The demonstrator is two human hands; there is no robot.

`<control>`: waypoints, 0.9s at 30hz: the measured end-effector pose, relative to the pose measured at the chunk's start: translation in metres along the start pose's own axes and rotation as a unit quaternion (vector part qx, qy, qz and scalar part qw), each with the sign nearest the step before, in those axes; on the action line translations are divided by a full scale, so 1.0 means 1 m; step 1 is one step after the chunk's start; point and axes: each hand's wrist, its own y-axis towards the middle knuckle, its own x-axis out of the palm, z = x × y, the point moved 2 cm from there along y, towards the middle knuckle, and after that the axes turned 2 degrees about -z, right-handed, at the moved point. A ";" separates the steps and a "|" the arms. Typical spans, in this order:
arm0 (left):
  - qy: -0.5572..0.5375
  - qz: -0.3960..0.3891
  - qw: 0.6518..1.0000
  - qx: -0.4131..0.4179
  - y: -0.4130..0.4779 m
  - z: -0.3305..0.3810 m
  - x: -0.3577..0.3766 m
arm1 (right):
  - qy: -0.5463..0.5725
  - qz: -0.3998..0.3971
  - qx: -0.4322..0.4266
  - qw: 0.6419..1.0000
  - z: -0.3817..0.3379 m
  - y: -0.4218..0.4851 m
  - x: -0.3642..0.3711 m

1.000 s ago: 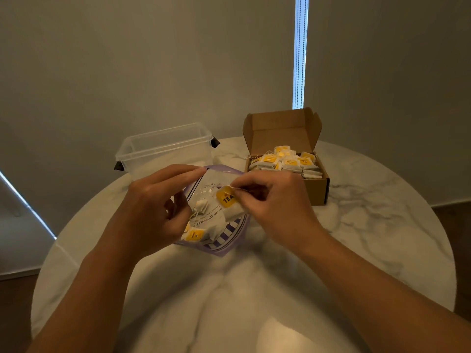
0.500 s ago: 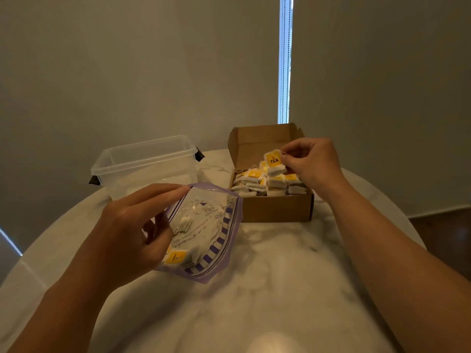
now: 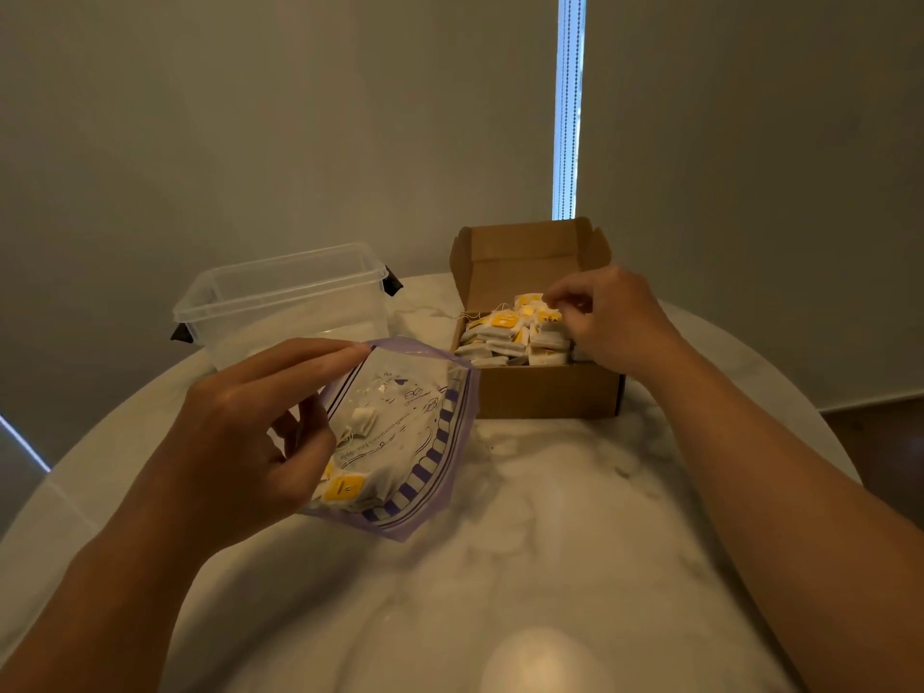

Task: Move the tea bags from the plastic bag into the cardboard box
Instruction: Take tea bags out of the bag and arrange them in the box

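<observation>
Head view. Right hand [image 3: 612, 317] is low over the far part of the open brown cardboard box [image 3: 545, 392]. Its fingers are curled, with the tips drawn together on the heap of white tea bags with yellow tags [image 3: 505, 332]. Cannot tell whether one is pinched there or already let go.

Left hand [image 3: 240, 432] pinches the mouth of the clear, purple-trimmed plastic bag [image 3: 425, 432], forefinger straight along the upper lip and thumb under it. The bag is tilted, its lower corner on the round white marble table [image 3: 550, 517]. A few remaining tea bags [image 3: 350, 490] sit near its bottom. A clear plastic tub with black clips [image 3: 280, 297] stands beyond the bag, left of the box.

Step in hand, as judged: setting one tea bag into the box.
- The heap reaches the rim, so release low, in a hollow, or the tea bag may slide out.
- Strings trail over the left wall. Lift the fingers straight up so that none snags.
- Keep the left pinch firm and the mouth gaping for the next reach.

Against half a second ago: the right hand has dropped from above the heap onto it, and the tagged tea bag it dangled no longer shows apart from the pile. The left hand and plastic bag sit much as before. A second ago the right hand was at the mouth of the plastic bag, pinching that tag.
</observation>
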 end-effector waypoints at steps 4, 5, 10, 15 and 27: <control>-0.003 0.001 1.000 -0.003 -0.002 0.000 -0.004 | -0.065 -0.066 -0.018 0.996 0.001 0.000 0.009; -0.004 0.000 1.000 -0.005 -0.003 0.000 -0.005 | -0.069 -0.066 -0.018 0.995 0.000 0.000 0.009; -0.011 0.001 1.000 -0.013 -0.005 0.001 -0.005 | 0.019 -0.020 -0.093 0.995 -0.046 -0.023 -0.019; -0.003 -0.010 1.000 -0.005 -0.002 0.003 -0.004 | 0.198 -0.279 -0.204 0.917 -0.127 -0.075 -0.026; -0.017 0.003 1.000 -0.008 -0.003 0.006 0.001 | -0.079 -0.368 -0.171 0.911 -0.167 -0.071 0.092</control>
